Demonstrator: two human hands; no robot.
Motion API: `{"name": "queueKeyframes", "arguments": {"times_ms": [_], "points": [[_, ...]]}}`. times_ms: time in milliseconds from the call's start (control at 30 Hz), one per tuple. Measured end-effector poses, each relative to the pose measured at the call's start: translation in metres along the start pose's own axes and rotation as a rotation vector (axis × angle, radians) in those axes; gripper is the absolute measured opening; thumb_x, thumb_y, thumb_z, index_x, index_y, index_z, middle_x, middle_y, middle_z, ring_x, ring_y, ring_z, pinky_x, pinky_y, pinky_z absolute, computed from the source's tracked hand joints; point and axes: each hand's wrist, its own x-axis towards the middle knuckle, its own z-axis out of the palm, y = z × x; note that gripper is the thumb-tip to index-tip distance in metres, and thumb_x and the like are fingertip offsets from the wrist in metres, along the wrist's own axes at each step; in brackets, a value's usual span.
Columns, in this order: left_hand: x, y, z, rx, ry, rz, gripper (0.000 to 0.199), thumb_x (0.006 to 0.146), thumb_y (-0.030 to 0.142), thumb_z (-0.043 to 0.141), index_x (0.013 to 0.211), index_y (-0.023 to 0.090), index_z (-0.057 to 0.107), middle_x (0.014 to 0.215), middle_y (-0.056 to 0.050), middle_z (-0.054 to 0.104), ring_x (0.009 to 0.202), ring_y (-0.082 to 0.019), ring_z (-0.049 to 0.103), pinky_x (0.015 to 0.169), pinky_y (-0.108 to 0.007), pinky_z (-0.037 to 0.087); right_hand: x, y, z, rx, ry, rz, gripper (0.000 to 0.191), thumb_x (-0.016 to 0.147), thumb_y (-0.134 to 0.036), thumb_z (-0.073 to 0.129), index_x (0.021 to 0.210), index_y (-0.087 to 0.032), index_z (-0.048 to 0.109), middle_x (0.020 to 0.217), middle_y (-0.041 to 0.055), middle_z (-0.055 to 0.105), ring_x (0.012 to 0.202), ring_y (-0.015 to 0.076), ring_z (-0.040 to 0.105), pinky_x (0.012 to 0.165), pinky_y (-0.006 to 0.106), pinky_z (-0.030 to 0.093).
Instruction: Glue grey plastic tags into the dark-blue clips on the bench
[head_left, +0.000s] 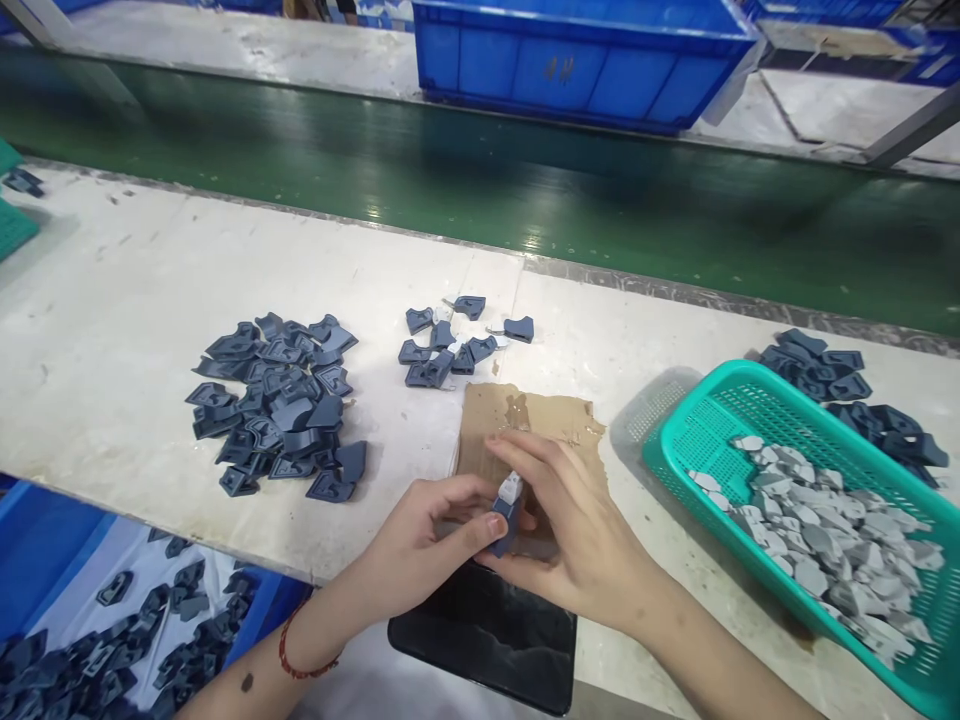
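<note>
My left hand [442, 535] pinches a dark blue-grey plastic part [504, 522] between thumb and fingers. A light grey piece [511, 487] sits at the upper end of that part. My right hand [559, 510] curves around the same part from the other side, its thumb near the lower end and its fingers bent over the top. Both hands are above a worn piece of brown cardboard [525, 410]. Just beyond the cardboard lies a small group of dark parts [441, 335], some with light grey pieces attached.
A pile of dark parts [277, 400] lies to the left. At the right stands a green basket [742, 375] of light grey pieces [825, 530], with more dark parts [892, 430] behind. A black tablet-like slab [487, 640], blue bin [52, 530], green conveyor [300, 150] and blue crate [585, 65] surround this.
</note>
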Motion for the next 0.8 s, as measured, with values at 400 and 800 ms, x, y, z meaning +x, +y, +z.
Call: {"name": "queueKeyframes", "arguments": {"times_ms": [400, 800], "points": [[-0.001, 0.001, -0.001, 0.228, -0.057, -0.024, 0.049, 0.095, 0.063, 0.060, 0.085, 0.015, 0.068, 0.067, 0.001, 0.051, 0.059, -0.011, 0.038, 0.054, -0.022, 0.031, 0.004, 0.001, -0.002, -0.049, 0.160, -0.112, 0.029, 0.088, -0.028, 0.064, 0.114, -0.019, 0.058, 0.096, 0.0105, 0.071, 0.086, 0.0254, 0.071, 0.068, 0.036, 0.054], [-0.001, -0.001, 0.000, 0.151, 0.009, -0.018, 0.038, 0.094, 0.055, 0.067, 0.098, 0.017, 0.069, 0.080, -0.003, 0.065, 0.073, -0.016, 0.059, 0.066, -0.024, 0.046, 0.004, 0.003, -0.010, -0.104, 0.038, -0.068, 0.054, 0.095, -0.049, 0.062, 0.134, -0.013, 0.052, 0.122, 0.0167, 0.069, 0.109, 0.0296, 0.068, 0.084, 0.042, 0.054]]}}
